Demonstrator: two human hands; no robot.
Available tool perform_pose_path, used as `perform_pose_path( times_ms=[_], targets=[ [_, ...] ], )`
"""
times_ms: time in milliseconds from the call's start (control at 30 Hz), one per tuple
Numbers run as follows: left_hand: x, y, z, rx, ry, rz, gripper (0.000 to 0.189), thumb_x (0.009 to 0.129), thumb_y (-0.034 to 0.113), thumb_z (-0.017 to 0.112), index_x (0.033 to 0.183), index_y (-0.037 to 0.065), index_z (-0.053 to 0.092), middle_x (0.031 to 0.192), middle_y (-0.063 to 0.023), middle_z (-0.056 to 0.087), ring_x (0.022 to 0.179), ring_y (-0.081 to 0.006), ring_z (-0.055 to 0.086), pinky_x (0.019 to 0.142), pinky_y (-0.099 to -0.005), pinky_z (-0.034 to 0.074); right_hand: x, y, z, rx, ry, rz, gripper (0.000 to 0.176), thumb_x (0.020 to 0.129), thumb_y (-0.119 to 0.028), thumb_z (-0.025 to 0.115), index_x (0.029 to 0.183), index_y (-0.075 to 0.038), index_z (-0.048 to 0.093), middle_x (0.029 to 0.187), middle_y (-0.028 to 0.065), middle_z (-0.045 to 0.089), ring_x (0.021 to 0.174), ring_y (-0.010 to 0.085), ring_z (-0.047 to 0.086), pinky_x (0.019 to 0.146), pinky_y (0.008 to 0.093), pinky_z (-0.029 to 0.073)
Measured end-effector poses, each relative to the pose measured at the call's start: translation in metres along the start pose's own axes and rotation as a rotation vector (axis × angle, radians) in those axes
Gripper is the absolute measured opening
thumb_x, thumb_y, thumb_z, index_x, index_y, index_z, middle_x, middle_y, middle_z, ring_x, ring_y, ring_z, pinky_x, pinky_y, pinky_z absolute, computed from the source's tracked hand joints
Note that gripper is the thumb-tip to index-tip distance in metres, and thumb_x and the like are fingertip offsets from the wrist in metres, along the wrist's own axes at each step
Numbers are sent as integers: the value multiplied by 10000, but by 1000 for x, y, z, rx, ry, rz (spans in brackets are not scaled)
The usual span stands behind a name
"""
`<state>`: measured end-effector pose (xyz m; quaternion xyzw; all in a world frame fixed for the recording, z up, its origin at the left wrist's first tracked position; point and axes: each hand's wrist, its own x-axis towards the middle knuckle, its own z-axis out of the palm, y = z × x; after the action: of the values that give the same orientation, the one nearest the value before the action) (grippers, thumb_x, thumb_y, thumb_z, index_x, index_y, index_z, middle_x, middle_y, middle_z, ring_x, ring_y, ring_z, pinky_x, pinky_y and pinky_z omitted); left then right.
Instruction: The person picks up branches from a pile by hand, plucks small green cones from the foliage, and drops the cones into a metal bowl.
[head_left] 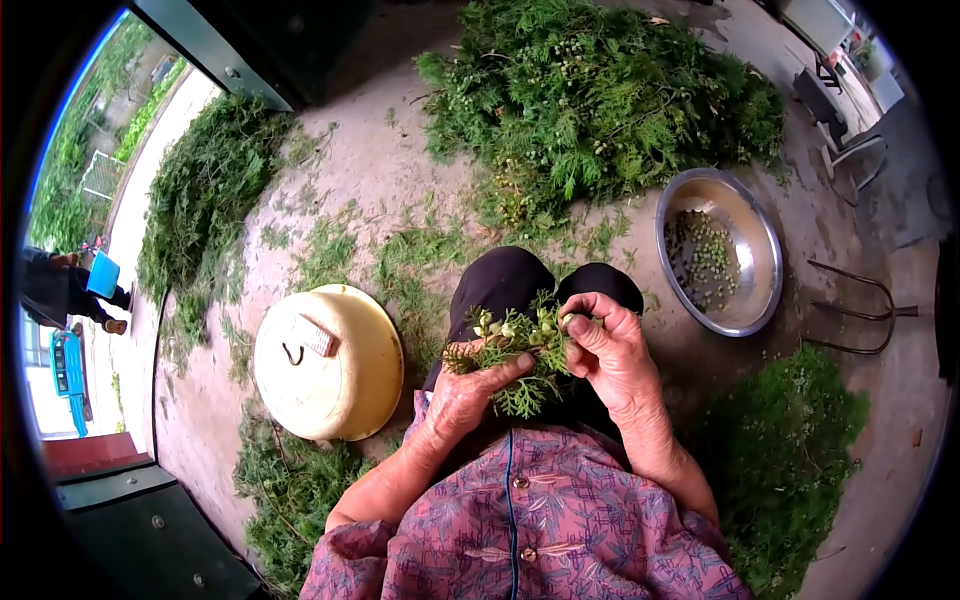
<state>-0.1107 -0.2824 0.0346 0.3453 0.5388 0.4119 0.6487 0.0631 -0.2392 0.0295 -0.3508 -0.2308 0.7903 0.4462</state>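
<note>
My left hand (pixel 465 395) is closed around a conifer sprig (pixel 522 392) with flat, scaly green leaves, held above my lap. Several pale green cones (pixel 487 323) show along the sprig's upper edge. At its right end my right hand (pixel 612 360) is closed in a pinch, thumb against the forefinger. Whatever lies between those fingertips is too small and covered to make out. To the right stands a wide metal basin (pixel 770 262) with many small green cones (pixel 708 255) inside.
A large heap of cut branches (pixel 600 100) lies ahead, with more branches at left (pixel 205 190) and right (pixel 785 460). An upturned yellow basin (pixel 345 375) carries a small block (pixel 315 335). A metal fork (pixel 870 315) lies at right. Another person (pixel 65 290) is outside, far left.
</note>
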Motion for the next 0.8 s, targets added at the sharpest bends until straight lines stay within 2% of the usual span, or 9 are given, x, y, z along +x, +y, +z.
perform_pose_path(
  times_ms=[67, 233, 333, 433, 567, 667, 700, 767, 800],
  targets=[
    [-1, 1, -1, -2, -4, -20, 248, 783, 142, 635, 998, 20, 613, 884, -25, 626, 784, -97, 550, 723, -249, 444, 1, 0, -2, 40, -15, -18, 121, 832, -88, 583, 934, -48, 532, 809, 17, 537, 582, 85, 487, 479, 198, 388],
    [-3, 7, 3, 6, -21, -14, 258, 788, 140, 629, 1014, 19, 606, 924, -33, 622, 820, -111, 555, 751, -261, 442, 0, -2, -10, 34, -60, 21, 107, 846, -106, 572, 933, -50, 545, 786, 11, 535, 591, 81, 489, 483, 194, 385],
    [2, -5, 1, -229, -6, -23, 270, 783, 132, 633, 1024, 16, 600, 938, -41, 622, 834, -122, 563, 768, -262, 446, -1, -3, -13, 33, -66, 37, 127, 836, -116, 589, 939, -45, 566, 722, -10, 535, 585, 62, 480, 472, 182, 373],
    [7, -7, 1, -449, 105, -125, 335, 770, 125, 644, 1072, 4, 567, 979, -75, 616, 859, -156, 586, 782, -280, 473, -3, -2, -10, 34, 19, -40, 144, 832, -117, 596, 949, -39, 563, 753, 1, 557, 546, 63, 467, 461, 181, 368],
    [7, 3, 8, -503, 210, -162, 358, 764, 118, 672, 1084, 4, 559, 1002, -88, 611, 869, -175, 591, 771, -298, 489, -6, 3, 1, 18, 31, -118, 134, 814, -75, 607, 933, -20, 579, 759, 17, 581, 511, 54, 440, 436, 173, 343],
    [8, -3, 11, -509, 136, -5, 379, 739, 75, 692, 1085, 8, 551, 995, -78, 610, 867, -171, 586, 776, -289, 485, -4, 14, 8, -10, 39, -173, 114, 793, -20, 612, 905, 2, 598, 735, 27, 586, 493, 44, 405, 408, 164, 299],
    [9, -3, 11, -467, 130, 61, 385, 729, 59, 697, 1080, 5, 549, 991, -74, 610, 865, -168, 584, 778, -286, 484, -4, 13, 10, -22, 36, -150, 129, 778, -3, 618, 906, 1, 600, 762, 40, 600, 543, 70, 483, 456, 181, 375],
    [8, -1, 11, -484, 77, 52, 400, 709, 27, 704, 1073, -4, 541, 984, -76, 607, 853, -164, 581, 775, -283, 484, 0, 22, 11, -217, 110, -223, 139, 763, -17, 640, 900, -24, 619, 806, 35, 620, 561, 42, 477, 436, 165, 351],
    [8, -2, 10, -488, 53, 57, 401, 706, 22, 704, 1071, -6, 539, 981, -78, 606, 852, -164, 580, 773, -283, 485, 0, 26, 10, -369, 121, -252, 115, 757, -4, 632, 871, -17, 623, 826, 39, 625, 658, 88, 539, 548, 206, 415]
  ],
)
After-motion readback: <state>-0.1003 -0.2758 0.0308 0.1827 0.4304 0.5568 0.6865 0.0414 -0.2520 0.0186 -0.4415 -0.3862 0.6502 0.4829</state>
